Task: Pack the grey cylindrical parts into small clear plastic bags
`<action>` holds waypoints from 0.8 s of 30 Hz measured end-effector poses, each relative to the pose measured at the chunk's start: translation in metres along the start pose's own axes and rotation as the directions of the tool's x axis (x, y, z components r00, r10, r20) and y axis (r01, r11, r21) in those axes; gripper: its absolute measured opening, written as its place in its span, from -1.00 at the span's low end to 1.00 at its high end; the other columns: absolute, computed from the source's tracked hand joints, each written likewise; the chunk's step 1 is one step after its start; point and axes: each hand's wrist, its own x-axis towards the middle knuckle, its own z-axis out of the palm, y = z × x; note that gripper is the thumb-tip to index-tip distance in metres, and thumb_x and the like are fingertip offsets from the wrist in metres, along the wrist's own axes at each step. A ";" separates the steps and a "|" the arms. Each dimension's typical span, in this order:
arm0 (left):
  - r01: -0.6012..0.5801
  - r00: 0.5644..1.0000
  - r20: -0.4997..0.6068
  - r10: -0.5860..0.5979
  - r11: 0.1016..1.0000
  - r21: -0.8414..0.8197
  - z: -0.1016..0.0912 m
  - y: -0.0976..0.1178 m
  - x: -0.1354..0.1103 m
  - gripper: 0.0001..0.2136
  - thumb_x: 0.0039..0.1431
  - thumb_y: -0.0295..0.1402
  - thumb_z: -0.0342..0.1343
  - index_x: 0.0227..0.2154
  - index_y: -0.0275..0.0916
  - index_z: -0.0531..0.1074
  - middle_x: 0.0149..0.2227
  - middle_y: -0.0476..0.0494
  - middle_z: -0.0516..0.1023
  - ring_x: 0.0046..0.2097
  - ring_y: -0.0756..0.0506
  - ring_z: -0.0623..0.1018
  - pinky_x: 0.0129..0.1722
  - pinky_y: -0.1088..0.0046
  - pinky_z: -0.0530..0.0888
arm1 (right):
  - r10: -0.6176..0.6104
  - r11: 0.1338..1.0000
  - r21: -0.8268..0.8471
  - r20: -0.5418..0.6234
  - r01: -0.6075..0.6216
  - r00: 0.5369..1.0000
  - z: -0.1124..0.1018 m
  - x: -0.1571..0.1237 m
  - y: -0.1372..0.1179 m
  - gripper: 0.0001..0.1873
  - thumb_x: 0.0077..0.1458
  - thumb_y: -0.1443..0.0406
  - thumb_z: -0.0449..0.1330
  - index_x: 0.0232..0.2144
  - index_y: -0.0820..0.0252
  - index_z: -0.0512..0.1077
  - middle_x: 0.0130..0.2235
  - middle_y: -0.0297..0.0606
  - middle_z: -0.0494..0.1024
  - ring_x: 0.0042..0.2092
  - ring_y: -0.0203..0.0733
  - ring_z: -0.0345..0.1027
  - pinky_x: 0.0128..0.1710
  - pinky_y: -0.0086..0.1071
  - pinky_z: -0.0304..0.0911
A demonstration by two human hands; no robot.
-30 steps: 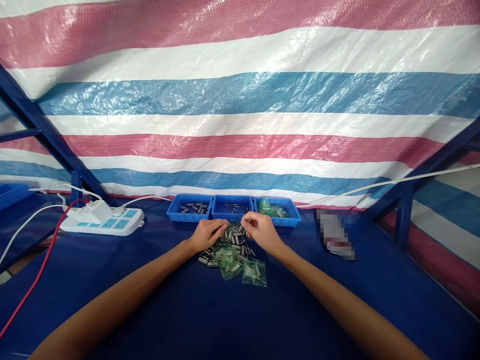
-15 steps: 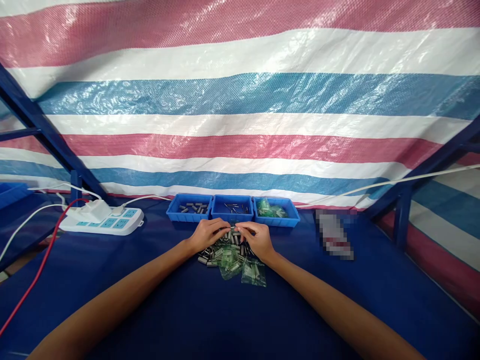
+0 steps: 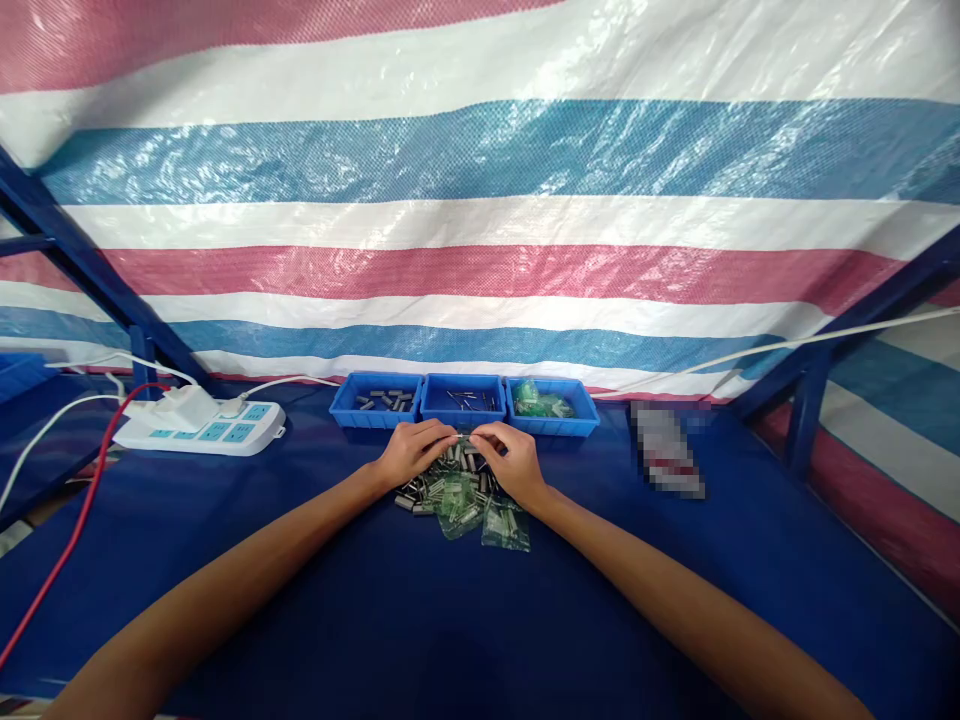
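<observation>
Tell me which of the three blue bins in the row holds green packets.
The right-hand bin: green packets lie in it, whereas the left-hand bin holds short grey cylinders and the middle bin a few thin pins.

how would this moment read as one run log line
left hand: holds small piece; right hand: same piece; below: metal parts, plastic bags; beyond: three blue bins

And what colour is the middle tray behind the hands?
The middle tray is blue; the head view shows it best.
</observation>
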 end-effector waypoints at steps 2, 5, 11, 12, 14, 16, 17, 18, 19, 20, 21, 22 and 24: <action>0.002 1.000 -0.008 -0.002 1.000 0.011 0.000 0.000 0.000 -0.87 0.23 -0.40 0.03 -0.25 -0.29 0.44 -0.35 -0.11 0.53 -0.34 0.01 0.52 -0.38 0.58 0.37 | -0.004 1.000 -0.026 -0.005 0.004 1.000 0.000 0.000 -0.001 -0.79 0.16 0.23 0.10 -0.45 0.20 0.43 -0.49 -0.29 0.45 -0.50 -0.30 0.27 -0.49 -0.44 0.18; -0.029 0.999 -0.036 0.030 0.999 0.026 0.000 0.000 0.001 -0.87 0.23 -0.39 0.04 -0.24 -0.29 0.44 -0.37 -0.11 0.53 -0.37 0.02 0.51 -0.41 0.58 0.37 | -0.009 0.999 -0.052 -0.008 0.009 1.000 0.000 0.001 -0.001 -0.76 0.16 0.22 0.10 -0.49 0.21 0.40 -0.53 -0.32 0.40 -0.52 -0.31 0.23 -0.50 -0.44 0.14; -0.079 0.995 -0.049 0.082 0.996 0.044 0.002 -0.003 -0.001 -0.87 0.21 -0.40 0.06 -0.23 -0.29 0.45 -0.36 -0.12 0.55 -0.36 0.02 0.52 -0.41 0.57 0.38 | -0.019 0.998 -0.056 -0.009 0.018 1.000 -0.001 0.001 -0.002 -0.78 0.16 0.23 0.10 -0.46 0.20 0.40 -0.51 -0.31 0.39 -0.50 -0.31 0.23 -0.48 -0.44 0.14; -0.082 0.995 -0.049 0.084 0.996 0.043 0.003 -0.003 -0.001 -0.87 0.21 -0.41 0.06 -0.23 -0.29 0.45 -0.36 -0.12 0.55 -0.37 0.02 0.52 -0.41 0.57 0.38 | -0.019 0.999 -0.050 -0.012 0.018 1.000 -0.001 0.001 -0.002 -0.80 0.16 0.23 0.10 -0.44 0.20 0.41 -0.50 -0.31 0.40 -0.50 -0.31 0.24 -0.47 -0.44 0.15; -0.076 0.995 -0.056 0.078 0.996 0.038 0.003 -0.003 -0.001 -0.88 0.20 -0.41 0.07 -0.23 -0.29 0.45 -0.37 -0.12 0.54 -0.38 0.02 0.52 -0.42 0.58 0.38 | -0.020 0.999 -0.039 -0.025 0.019 0.999 -0.001 0.000 -0.002 -0.82 0.16 0.24 0.09 -0.39 0.20 0.42 -0.48 -0.30 0.40 -0.49 -0.30 0.24 -0.47 -0.44 0.17; -0.058 0.995 -0.080 0.060 0.998 0.035 0.002 -0.002 0.000 -0.87 0.20 -0.41 0.07 -0.24 -0.29 0.46 -0.37 -0.13 0.55 -0.38 0.02 0.52 -0.41 0.57 0.39 | -0.020 0.999 -0.033 -0.047 0.019 0.999 -0.002 0.000 -0.002 -0.83 0.16 0.24 0.09 -0.36 0.20 0.42 -0.47 -0.30 0.40 -0.49 -0.30 0.24 -0.47 -0.44 0.18; -0.048 0.994 -0.092 0.051 0.998 0.033 0.002 -0.002 0.000 -0.87 0.20 -0.41 0.06 -0.24 -0.29 0.46 -0.36 -0.13 0.55 -0.37 0.02 0.52 -0.40 0.57 0.40 | -0.019 0.999 -0.030 -0.058 0.018 0.998 -0.002 0.000 -0.002 -0.84 0.16 0.25 0.09 -0.35 0.21 0.41 -0.46 -0.30 0.40 -0.49 -0.31 0.24 -0.47 -0.44 0.18; -0.040 0.994 -0.101 0.043 0.999 0.030 0.002 -0.001 0.000 -0.88 0.20 -0.41 0.06 -0.25 -0.29 0.46 -0.36 -0.13 0.55 -0.37 0.02 0.53 -0.39 0.57 0.41 | -0.018 0.999 -0.029 -0.067 0.016 0.998 -0.002 0.000 -0.002 -0.84 0.16 0.25 0.08 -0.35 0.21 0.41 -0.46 -0.30 0.40 -0.49 -0.31 0.25 -0.48 -0.45 0.18; -0.034 0.994 -0.106 0.037 0.999 0.027 0.001 -0.001 0.000 -0.88 0.20 -0.41 0.06 -0.25 -0.29 0.47 -0.36 -0.13 0.55 -0.36 0.02 0.53 -0.39 0.58 0.41 | -0.017 0.999 -0.028 -0.072 0.015 0.997 -0.002 0.000 -0.002 -0.84 0.16 0.25 0.08 -0.35 0.21 0.41 -0.45 -0.30 0.40 -0.49 -0.31 0.25 -0.48 -0.45 0.18; -0.029 0.994 -0.108 0.031 0.999 0.022 0.001 0.000 0.001 -0.88 0.20 -0.41 0.06 -0.25 -0.29 0.47 -0.36 -0.13 0.55 -0.36 0.02 0.53 -0.39 0.58 0.41 | -0.016 1.000 -0.027 -0.076 0.014 0.997 -0.002 0.000 -0.002 -0.84 0.16 0.25 0.08 -0.35 0.21 0.40 -0.45 -0.30 0.40 -0.49 -0.31 0.25 -0.48 -0.45 0.18; -0.025 0.994 -0.109 0.027 1.000 0.017 0.001 0.000 0.001 -0.88 0.20 -0.41 0.06 -0.26 -0.29 0.47 -0.35 -0.13 0.55 -0.36 0.02 0.53 -0.39 0.58 0.41 | -0.016 1.000 -0.027 -0.078 0.014 0.997 -0.002 0.000 -0.002 -0.83 0.17 0.25 0.07 -0.35 0.21 0.40 -0.45 -0.30 0.40 -0.50 -0.31 0.24 -0.48 -0.45 0.18; -0.021 0.994 -0.110 0.022 1.000 0.011 0.001 0.000 0.001 -0.87 0.21 -0.40 0.05 -0.26 -0.30 0.47 -0.35 -0.13 0.55 -0.36 0.02 0.53 -0.39 0.58 0.42 | -0.017 1.000 -0.027 -0.079 0.015 0.997 -0.002 0.001 -0.003 -0.83 0.17 0.24 0.07 -0.35 0.20 0.40 -0.45 -0.30 0.40 -0.50 -0.31 0.24 -0.49 -0.45 0.18; -0.013 0.994 -0.111 0.013 1.000 0.000 0.000 0.000 0.001 -0.86 0.21 -0.40 0.05 -0.26 -0.31 0.47 -0.35 -0.15 0.56 -0.36 0.01 0.53 -0.39 0.57 0.42 | -0.021 1.000 -0.024 -0.076 0.020 0.997 -0.003 0.001 -0.003 -0.83 0.17 0.24 0.06 -0.36 0.20 0.40 -0.45 -0.29 0.39 -0.50 -0.31 0.24 -0.49 -0.44 0.18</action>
